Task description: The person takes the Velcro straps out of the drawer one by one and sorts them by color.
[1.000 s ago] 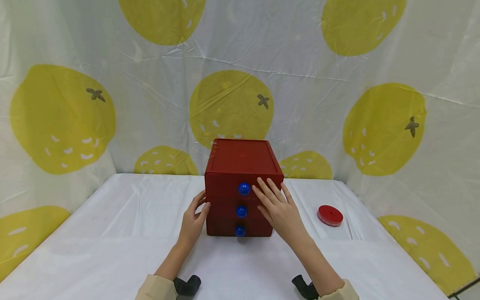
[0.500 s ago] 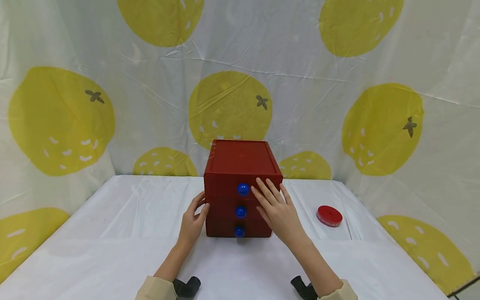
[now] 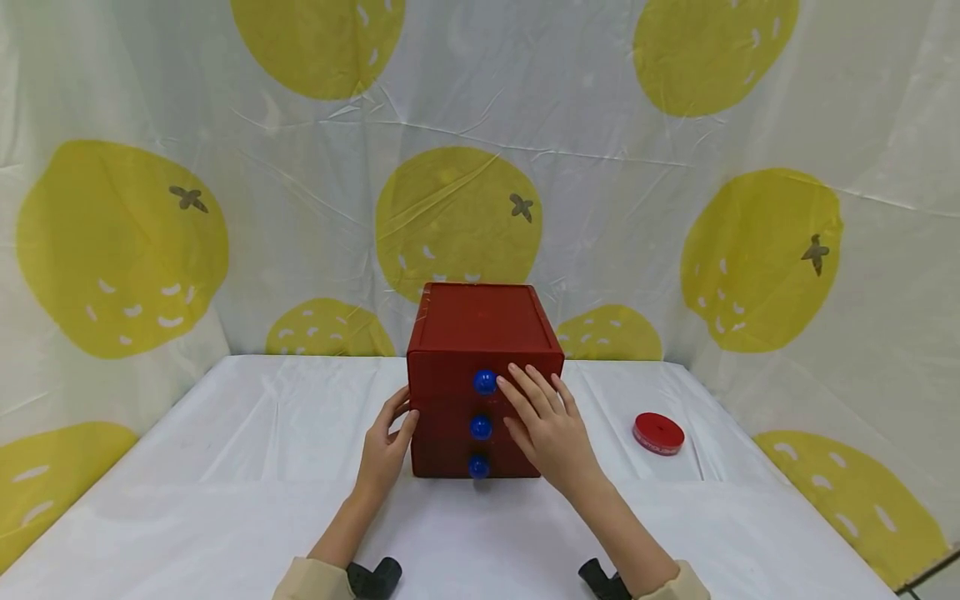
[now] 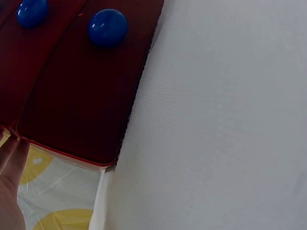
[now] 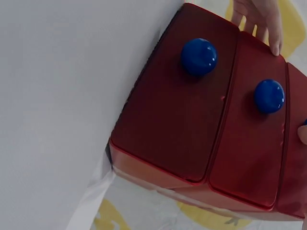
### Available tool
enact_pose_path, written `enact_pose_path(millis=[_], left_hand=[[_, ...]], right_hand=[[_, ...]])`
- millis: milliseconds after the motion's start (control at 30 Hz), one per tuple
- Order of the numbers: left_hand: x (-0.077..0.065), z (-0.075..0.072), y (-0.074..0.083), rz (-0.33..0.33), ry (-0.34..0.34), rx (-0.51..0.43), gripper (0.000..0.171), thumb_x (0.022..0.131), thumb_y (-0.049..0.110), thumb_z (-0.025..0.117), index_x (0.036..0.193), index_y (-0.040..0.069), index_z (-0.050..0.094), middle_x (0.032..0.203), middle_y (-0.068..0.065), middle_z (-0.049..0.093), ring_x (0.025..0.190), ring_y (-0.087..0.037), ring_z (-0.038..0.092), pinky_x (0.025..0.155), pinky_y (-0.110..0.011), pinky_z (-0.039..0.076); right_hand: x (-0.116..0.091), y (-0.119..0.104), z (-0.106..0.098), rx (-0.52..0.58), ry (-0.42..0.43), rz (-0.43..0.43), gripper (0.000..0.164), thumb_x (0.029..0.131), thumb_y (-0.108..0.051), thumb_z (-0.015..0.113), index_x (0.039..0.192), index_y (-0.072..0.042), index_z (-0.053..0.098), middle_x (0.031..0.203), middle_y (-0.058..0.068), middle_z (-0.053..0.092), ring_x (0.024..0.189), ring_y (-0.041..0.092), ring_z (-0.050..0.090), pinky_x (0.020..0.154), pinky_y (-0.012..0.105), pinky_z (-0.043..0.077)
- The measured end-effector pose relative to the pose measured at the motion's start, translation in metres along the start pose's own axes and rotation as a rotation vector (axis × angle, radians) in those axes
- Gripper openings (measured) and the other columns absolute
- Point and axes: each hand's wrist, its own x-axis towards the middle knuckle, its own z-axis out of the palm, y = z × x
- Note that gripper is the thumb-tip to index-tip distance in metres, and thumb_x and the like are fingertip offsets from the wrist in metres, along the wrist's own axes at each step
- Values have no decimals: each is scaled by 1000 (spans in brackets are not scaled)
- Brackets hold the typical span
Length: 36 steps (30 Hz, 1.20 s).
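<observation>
"Fingers (image 3: 517,400) first: what are yours doing?"

"Those of my right hand (image 3: 558,437) are spread and fairly straight over the top drawer (image 3: 446,373), my index tip at the top knob (image 3: 485,382), wrapped round nothing. My left hand (image 3: 382,446) lies loosely against the box's left side, thumb by the front edge, bracing rather than clutching, I'd say."

"And the box (image 3: 483,321)?"

"Upright on the table (image 3: 247,500), between my hands, knobs facing me. Well off to my right lies a red roll (image 3: 658,432)."

"How far along are you?"

"All three drawers look closed, fronts about flush, so I judge that no drawer stands open. I can't tell whether the top one awaits a pull or is finished. The middle knob (image 3: 481,427) and bottom knob (image 3: 478,467) are untouched."
</observation>
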Motion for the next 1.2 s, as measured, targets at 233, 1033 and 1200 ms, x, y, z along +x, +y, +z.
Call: enact_pose_path(millis=[233,1033,1200], left_hand=[[0,0,-2,-2,4,-1,39,94,16,49,132,10,45,133,-7,50,114,-11,50,82,-13,46],[9,2,-34,42,21,19,38,95,28,46,132,23,45,133,2,51,118,-15,50,83,-18,48],[6,1,-21,29,13,24,38,95,22,47,133,17,45,134,-3,50,119,-20,50,83,-17,47]], right_hand=[[-2,-10,4,25,18,-31,47,99,-39,26,130,-12,48,135,10,45,123,27,41,99,48,36],[-2,-26,10,32,26,-155,37,97,-37,38,124,-16,54,131,8,49,117,23,47,97,40,40],[-3,-27,8,35,-58,-149,47,83,-34,64,126,-19,52,133,6,48,119,22,46,98,39,40]])
